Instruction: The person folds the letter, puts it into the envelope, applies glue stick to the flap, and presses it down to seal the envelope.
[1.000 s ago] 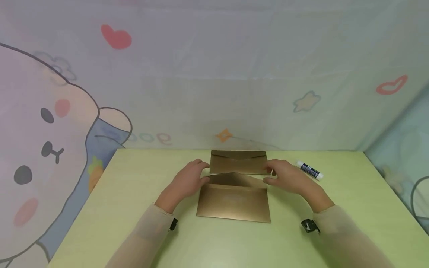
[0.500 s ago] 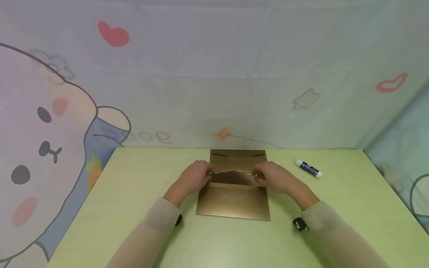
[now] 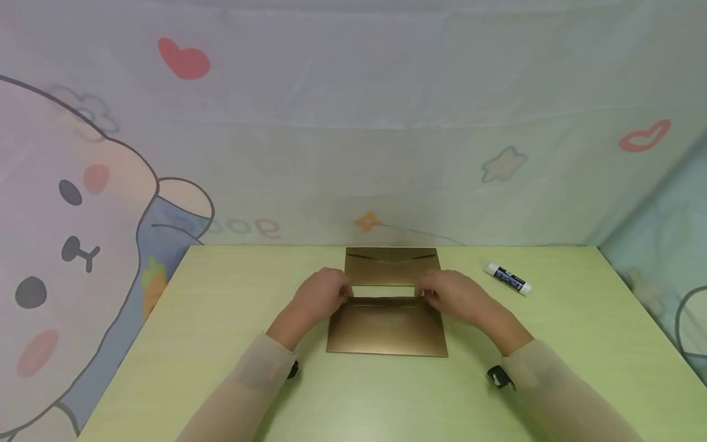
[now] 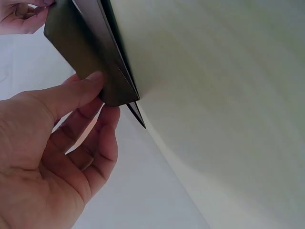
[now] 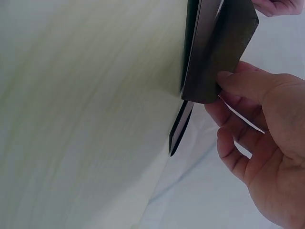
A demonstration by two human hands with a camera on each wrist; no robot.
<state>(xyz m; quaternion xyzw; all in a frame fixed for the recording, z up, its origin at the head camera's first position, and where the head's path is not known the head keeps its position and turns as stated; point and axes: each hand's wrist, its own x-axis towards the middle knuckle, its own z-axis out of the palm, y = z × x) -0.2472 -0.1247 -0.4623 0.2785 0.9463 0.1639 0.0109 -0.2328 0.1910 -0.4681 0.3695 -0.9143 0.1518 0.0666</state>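
A gold envelope [image 3: 386,331] lies on the table in front of me, its long flap edge facing away. Its flap [image 4: 90,59] stands raised, seen nearly edge-on from the head. My left hand [image 3: 320,298] pinches the flap near its left end, thumb on the near face and a finger behind. At the other end, my right hand [image 3: 457,296] pinches the same flap [image 5: 224,55] between thumb and fingers. A second gold envelope [image 3: 391,268] lies flat just beyond the fingertips, apart from the first.
To the right of the far envelope lies a white glue stick [image 3: 508,278] with a dark label. The pale green table [image 3: 364,399] ends at a printed cloth backdrop [image 3: 342,123]. A cable [image 3: 680,325] loops at the far right edge.
Both hands have come inward and taken hold of the near envelope's flap. The flap has swung up from leaning away, and table now shows between the two envelopes. The glue stick stays put.
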